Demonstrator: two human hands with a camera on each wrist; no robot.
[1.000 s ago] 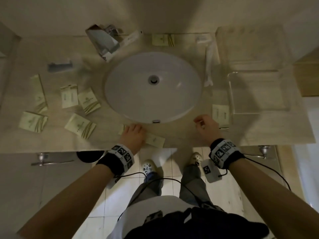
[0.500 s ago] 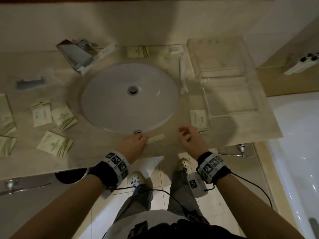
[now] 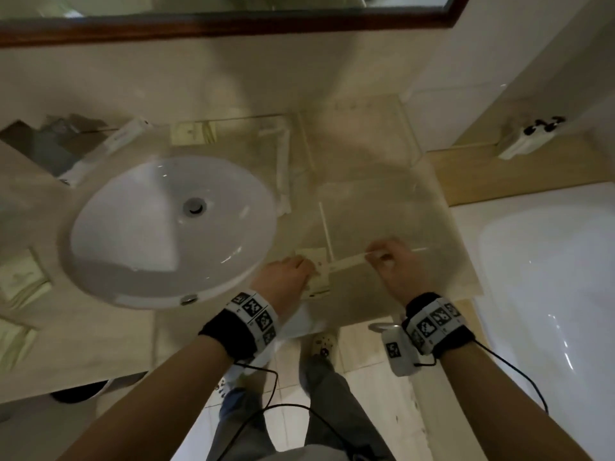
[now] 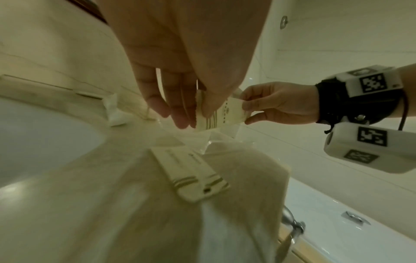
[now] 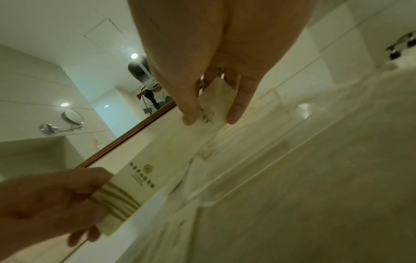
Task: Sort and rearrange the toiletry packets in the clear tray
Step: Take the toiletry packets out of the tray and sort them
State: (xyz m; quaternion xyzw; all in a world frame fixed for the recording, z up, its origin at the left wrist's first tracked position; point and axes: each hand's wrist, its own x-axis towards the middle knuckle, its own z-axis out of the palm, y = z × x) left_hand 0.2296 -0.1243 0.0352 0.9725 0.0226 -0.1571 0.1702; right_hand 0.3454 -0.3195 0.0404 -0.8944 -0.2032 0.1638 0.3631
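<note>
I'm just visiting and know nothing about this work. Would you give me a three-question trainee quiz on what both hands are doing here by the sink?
1. True or false: the left hand and right hand hold the same toiletry packet.
2. Where is the clear tray? A in the sink; B on the counter right of the sink; C on the floor.
3. Fill in: another packet lies flat on the ____ below the hands.

Key: 1 true; 2 B; 3 counter.
</note>
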